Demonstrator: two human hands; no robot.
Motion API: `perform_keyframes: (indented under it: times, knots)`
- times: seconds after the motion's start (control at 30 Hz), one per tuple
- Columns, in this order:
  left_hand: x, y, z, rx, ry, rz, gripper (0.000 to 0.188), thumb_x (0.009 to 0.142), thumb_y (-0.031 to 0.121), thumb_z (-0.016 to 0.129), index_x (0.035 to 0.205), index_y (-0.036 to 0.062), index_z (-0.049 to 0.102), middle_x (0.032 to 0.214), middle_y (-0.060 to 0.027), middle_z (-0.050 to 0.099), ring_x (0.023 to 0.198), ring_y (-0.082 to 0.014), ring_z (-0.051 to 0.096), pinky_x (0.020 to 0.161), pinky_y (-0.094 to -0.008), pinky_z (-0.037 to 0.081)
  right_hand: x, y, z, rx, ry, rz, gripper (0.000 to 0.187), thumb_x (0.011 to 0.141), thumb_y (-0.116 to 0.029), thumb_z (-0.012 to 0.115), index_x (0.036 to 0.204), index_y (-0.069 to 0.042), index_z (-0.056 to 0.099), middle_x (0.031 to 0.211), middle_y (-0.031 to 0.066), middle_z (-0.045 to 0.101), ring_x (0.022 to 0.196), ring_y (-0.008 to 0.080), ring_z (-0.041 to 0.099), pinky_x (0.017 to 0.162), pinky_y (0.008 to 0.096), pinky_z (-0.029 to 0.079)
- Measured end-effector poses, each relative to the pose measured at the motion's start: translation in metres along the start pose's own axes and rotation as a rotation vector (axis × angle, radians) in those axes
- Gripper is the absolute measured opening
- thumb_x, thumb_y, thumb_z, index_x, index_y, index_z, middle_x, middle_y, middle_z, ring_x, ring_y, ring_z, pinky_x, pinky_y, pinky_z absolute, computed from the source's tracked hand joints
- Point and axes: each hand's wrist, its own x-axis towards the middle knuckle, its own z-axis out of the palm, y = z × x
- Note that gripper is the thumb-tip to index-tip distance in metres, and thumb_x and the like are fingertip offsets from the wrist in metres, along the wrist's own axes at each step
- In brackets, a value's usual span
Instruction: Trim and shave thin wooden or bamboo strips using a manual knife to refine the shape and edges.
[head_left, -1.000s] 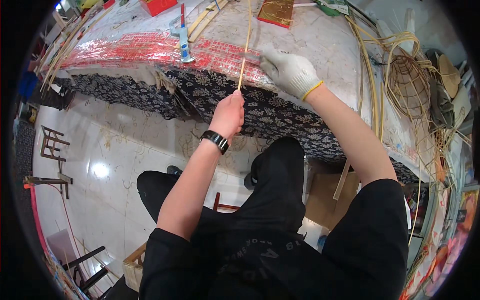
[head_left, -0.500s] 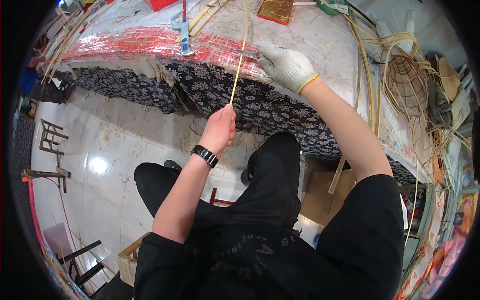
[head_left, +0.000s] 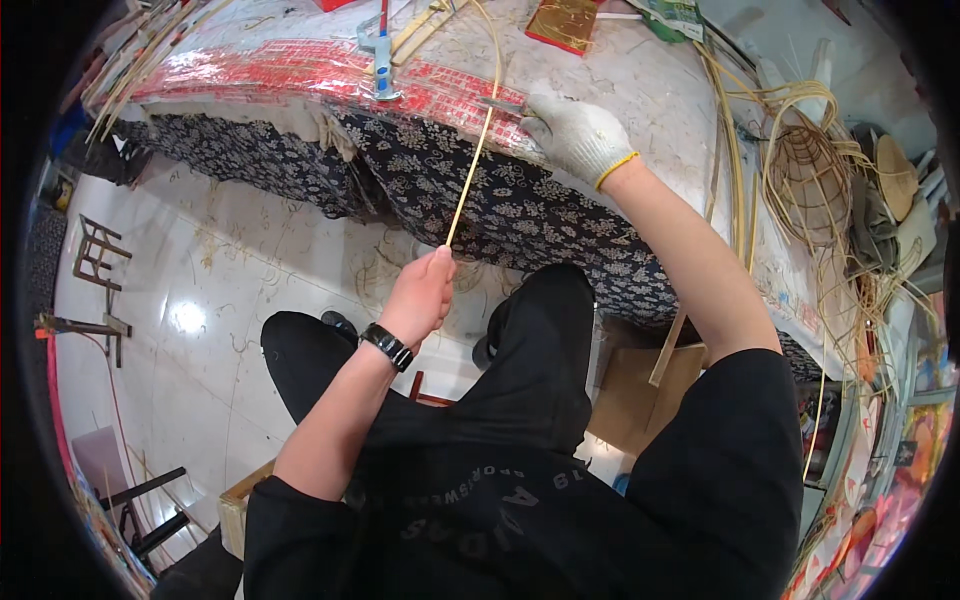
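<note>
My left hand [head_left: 418,292], bare with a dark watch on the wrist, is closed round the near end of a thin pale bamboo strip [head_left: 468,180]. From there the strip slants up over the table edge and bends away across the tabletop. A white knitted glove with a yellow cuff covers my right hand [head_left: 580,138], which rests at the table's edge. Its fingers are closed on a small knife [head_left: 504,105]; the blade lies against the strip, and the handle is hidden in the glove.
Red-patterned plastic film [head_left: 250,75] covers the table's front edge, above a dark floral cloth [head_left: 430,180]. A blue-and-silver clamp-like tool [head_left: 382,70], flat bamboo slats [head_left: 425,30] and a red-edged tray [head_left: 562,25] lie beyond. A woven bamboo frame [head_left: 808,180] stands right; stools [head_left: 100,250] left.
My left hand has drawn the strip down and slightly left, toward my body. The gloved right hand and the blade have stayed nearly in place at the table edge.
</note>
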Motion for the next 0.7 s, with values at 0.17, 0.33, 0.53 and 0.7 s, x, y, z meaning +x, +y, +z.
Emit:
perform_keyframes:
  times: [0.17, 0.33, 0.53, 0.7]
  knots:
    - [-0.016, 0.002, -0.006, -0.002, -0.028, -0.041, 0.037, 0.109, 0.046, 0.040, 0.083, 0.0185, 0.044, 0.063, 0.0095, 0.034, 0.047, -0.0036, 0.025, 0.042, -0.0229, 0.019, 0.001, -0.001, 0.000, -0.001, -0.001, -0.031, 0.025, 0.098, -0.037, 0.057, 0.111, -0.017, 0.063, 0.093, 0.0181, 0.071, 0.085, 0.0422, 0.067, 0.073, 0.0539, 0.053]
    - [-0.041, -0.005, -0.022, 0.011, -0.024, -0.101, 0.037, 0.109, 0.045, 0.041, 0.084, 0.0185, 0.044, 0.063, 0.0097, 0.034, 0.048, -0.0035, 0.025, 0.042, -0.0228, 0.019, 0.000, -0.002, -0.004, 0.020, 0.007, -0.027, 0.025, 0.099, -0.037, 0.056, 0.110, -0.016, 0.063, 0.094, 0.0176, 0.071, 0.086, 0.0415, 0.067, 0.073, 0.0532, 0.053]
    - [-0.028, -0.013, -0.029, 0.022, -0.058, -0.083, 0.036, 0.109, 0.044, 0.041, 0.086, 0.0168, 0.046, 0.064, 0.0097, 0.034, 0.048, -0.0038, 0.025, 0.043, -0.0228, 0.020, -0.003, 0.000, -0.012, 0.114, 0.030, -0.051, 0.026, 0.100, -0.036, 0.055, 0.109, -0.014, 0.064, 0.095, 0.0182, 0.071, 0.087, 0.0415, 0.067, 0.075, 0.0513, 0.053]
    - [0.005, 0.001, -0.025, -0.005, -0.097, 0.048, 0.036, 0.109, 0.043, 0.042, 0.092, 0.0129, 0.052, 0.064, 0.0092, 0.034, 0.050, -0.0040, 0.026, 0.044, -0.0233, 0.022, -0.001, -0.005, -0.025, 0.249, -0.033, 0.036, 0.027, 0.100, -0.035, 0.053, 0.108, -0.011, 0.064, 0.096, 0.0216, 0.070, 0.089, 0.0437, 0.066, 0.077, 0.0517, 0.051]
